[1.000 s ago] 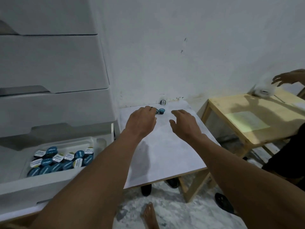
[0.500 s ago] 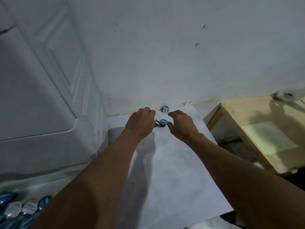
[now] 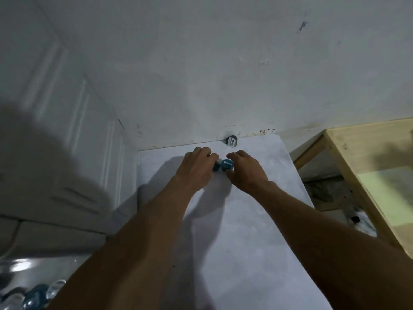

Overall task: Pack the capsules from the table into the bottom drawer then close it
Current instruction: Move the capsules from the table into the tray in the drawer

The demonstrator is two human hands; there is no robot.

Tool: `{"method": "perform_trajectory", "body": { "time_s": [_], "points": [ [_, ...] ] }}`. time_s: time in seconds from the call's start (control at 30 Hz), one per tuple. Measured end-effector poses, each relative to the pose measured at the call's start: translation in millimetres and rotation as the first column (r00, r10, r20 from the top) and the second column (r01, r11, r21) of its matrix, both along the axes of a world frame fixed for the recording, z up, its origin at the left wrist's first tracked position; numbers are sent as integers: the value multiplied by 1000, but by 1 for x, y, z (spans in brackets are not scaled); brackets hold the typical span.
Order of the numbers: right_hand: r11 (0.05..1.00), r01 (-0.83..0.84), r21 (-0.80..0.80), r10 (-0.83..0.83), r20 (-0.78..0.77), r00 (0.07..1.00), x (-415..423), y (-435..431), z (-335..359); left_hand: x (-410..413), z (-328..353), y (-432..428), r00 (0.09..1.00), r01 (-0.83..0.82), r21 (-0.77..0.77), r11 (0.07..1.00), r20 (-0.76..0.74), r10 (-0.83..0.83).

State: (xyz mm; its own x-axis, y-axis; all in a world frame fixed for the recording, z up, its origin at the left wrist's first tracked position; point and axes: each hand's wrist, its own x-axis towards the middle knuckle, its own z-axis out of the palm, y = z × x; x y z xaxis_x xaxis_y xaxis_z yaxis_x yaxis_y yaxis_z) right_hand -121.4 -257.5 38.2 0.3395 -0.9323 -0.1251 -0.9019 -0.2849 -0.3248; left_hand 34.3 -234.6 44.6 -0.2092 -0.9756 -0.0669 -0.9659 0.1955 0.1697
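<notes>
At the bottom left corner the open drawer [image 3: 15,267] shows a few packed capsules [image 3: 33,295], blurred, with blue and pale lids; above it the white drawer unit [image 3: 67,153] stands tight against the left edge of the desk [image 3: 257,242], closing that side. The left hand [image 3: 196,168] reaches to the far end of the desk, its fingers [image 3: 211,155] curled down over a half-hidden capsule [image 3: 216,168], of which only a blue sliver shows at the fingertips; which way it points cannot be told. Touching it on the right is the blue capsule [image 3: 227,164], printed lid up and tipped a little toward the camera, its axis near upright. The right hand [image 3: 245,171] pinches it narrowly, forefinger on the far side, thumb on the near side. Just beyond the two hands a third capsule [image 3: 232,141] lies on its side against the wall [image 3: 223,74], pale lid facing back toward the person, axis running from wall to desk front. The wall shuts off the far edge; the near stretch of the desk under the forearms is bare white surface. Past the right edge a gap drops to the floor, and beyond that stands a wooden table [image 3: 348,157].
</notes>
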Motion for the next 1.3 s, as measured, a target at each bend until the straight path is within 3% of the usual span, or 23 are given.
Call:
{"method": "perform_trajectory", "body": {
  "time_s": [0.37, 0.63, 0.97, 1.13, 1.3],
  "points": [
    [993, 11, 121, -9, -12, 1000, 2, -24, -34, 2, -31, -28, 997, -15, 98, 995, 78, 8],
    [993, 17, 116, -20, 29, 999, 5, -29, -44, 6, -37, -34, 998, 26, 36, 999, 53, -28],
    [994, 14, 112, -17, 27, 999, 4, -17, -30, 5, -20, -12, 974, -85, 123, 989, -198, 108],
    [998, 28, 63, -32, 59, 998, -2, 2, -7, 6, -5, 9, 947, -107, 82, 991, -296, 127],
    [1000, -1, 1, 0, 198, 980, -11, 31, 17, 10, 16, 43, 896, -157, -17, 987, -422, 135]
  ]
}}
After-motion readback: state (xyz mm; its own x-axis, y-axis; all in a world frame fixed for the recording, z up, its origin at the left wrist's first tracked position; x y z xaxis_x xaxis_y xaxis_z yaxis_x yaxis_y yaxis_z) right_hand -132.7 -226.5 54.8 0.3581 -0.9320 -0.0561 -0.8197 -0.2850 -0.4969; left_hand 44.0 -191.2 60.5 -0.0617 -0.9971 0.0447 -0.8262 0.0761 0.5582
